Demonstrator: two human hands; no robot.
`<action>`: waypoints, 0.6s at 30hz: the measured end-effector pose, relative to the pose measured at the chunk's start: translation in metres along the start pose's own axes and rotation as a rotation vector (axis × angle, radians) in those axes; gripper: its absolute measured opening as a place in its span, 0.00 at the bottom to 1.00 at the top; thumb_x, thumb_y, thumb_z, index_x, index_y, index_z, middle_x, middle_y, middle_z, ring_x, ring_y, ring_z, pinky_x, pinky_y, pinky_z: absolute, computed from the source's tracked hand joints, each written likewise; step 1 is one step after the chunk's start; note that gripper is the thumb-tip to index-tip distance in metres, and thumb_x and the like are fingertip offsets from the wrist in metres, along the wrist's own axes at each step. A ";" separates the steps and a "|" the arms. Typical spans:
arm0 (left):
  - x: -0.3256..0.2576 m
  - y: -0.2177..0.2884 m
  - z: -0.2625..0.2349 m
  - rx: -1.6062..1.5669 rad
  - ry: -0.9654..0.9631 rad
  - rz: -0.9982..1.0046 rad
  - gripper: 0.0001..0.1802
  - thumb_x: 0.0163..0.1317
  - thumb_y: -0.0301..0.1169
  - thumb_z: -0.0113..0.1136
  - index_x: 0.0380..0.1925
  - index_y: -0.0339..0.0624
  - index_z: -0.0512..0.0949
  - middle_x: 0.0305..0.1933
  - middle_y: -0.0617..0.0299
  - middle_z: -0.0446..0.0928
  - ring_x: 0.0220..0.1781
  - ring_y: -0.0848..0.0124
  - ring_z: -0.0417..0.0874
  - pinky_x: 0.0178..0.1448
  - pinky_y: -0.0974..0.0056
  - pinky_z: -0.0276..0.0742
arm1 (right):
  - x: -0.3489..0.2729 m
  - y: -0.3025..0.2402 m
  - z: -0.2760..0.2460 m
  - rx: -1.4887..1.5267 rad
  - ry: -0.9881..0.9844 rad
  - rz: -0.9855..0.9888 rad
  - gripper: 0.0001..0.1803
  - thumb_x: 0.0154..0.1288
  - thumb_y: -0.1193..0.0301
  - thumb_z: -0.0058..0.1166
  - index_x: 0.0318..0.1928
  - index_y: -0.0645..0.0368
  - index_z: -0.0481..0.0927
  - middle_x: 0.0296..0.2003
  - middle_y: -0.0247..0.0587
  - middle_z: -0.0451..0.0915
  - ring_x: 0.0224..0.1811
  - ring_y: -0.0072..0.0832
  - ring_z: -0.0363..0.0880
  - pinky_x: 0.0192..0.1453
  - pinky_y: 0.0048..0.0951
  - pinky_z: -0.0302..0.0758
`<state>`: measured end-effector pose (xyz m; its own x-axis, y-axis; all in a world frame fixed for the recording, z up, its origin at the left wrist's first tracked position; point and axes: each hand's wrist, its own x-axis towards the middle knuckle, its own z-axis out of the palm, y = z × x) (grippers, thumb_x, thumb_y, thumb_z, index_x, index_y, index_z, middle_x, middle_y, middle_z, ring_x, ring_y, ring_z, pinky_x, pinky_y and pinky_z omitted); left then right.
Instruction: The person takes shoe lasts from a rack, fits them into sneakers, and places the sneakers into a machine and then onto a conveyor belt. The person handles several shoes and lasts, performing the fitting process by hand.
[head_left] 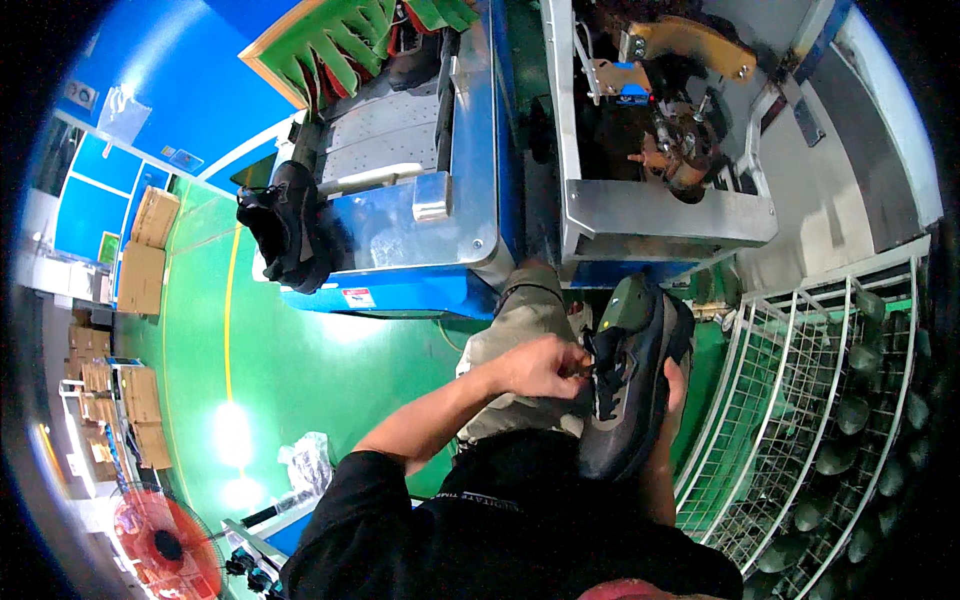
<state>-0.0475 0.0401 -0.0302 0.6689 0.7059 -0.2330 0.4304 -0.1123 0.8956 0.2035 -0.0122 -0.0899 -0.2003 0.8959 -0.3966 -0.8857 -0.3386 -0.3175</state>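
shoe [632,415], grey and black with a green insert [630,303] in its opening, beside beige trousers [520,325], toe toward the black shirt [460,540]. left hand [545,368] at the shoe's left side, thumb and fingertips pinching the black laces [607,380]; right hand [674,395] wrapped against the right side, partly hidden. second dark shoe [290,225] on metal machine [400,230] edge at left, wire rack [765,400] at right.

L hand [548,367] at laces [606,378] of dk shoe [636,390], R hand [672,402] on its side, wire rack [790,430] R
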 end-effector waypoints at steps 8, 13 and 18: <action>-0.012 0.008 0.012 -0.139 0.435 0.021 0.12 0.68 0.37 0.59 0.40 0.39 0.82 0.27 0.56 0.79 0.30 0.65 0.82 0.41 0.59 0.78 | -0.008 -0.004 0.041 -0.072 -0.040 -0.049 0.34 0.66 0.57 0.55 0.67 0.63 0.69 0.58 0.51 0.79 0.54 0.44 0.82 0.57 0.46 0.79; 0.022 0.021 0.019 -0.542 0.681 0.183 0.16 0.75 0.39 0.55 0.50 0.37 0.78 0.50 0.58 0.80 0.53 0.68 0.80 0.59 0.62 0.75 | -0.010 -0.031 0.059 -0.183 -0.082 -0.153 0.36 0.62 0.62 0.58 0.68 0.63 0.68 0.60 0.52 0.78 0.57 0.44 0.81 0.61 0.45 0.78; 0.050 0.040 0.022 -0.625 0.457 0.240 0.14 0.70 0.36 0.63 0.39 0.33 0.80 0.55 0.52 0.80 0.51 0.63 0.81 0.55 0.64 0.75 | -0.006 -0.111 0.058 -0.677 0.009 -0.388 0.38 0.56 0.65 0.60 0.68 0.61 0.68 0.58 0.48 0.79 0.55 0.41 0.82 0.59 0.40 0.80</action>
<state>0.0162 0.0550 -0.0145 0.3277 0.9435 0.0493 -0.2024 0.0192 0.9791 0.2787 0.0363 -0.0027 0.0772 0.9848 -0.1556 -0.4430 -0.1059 -0.8903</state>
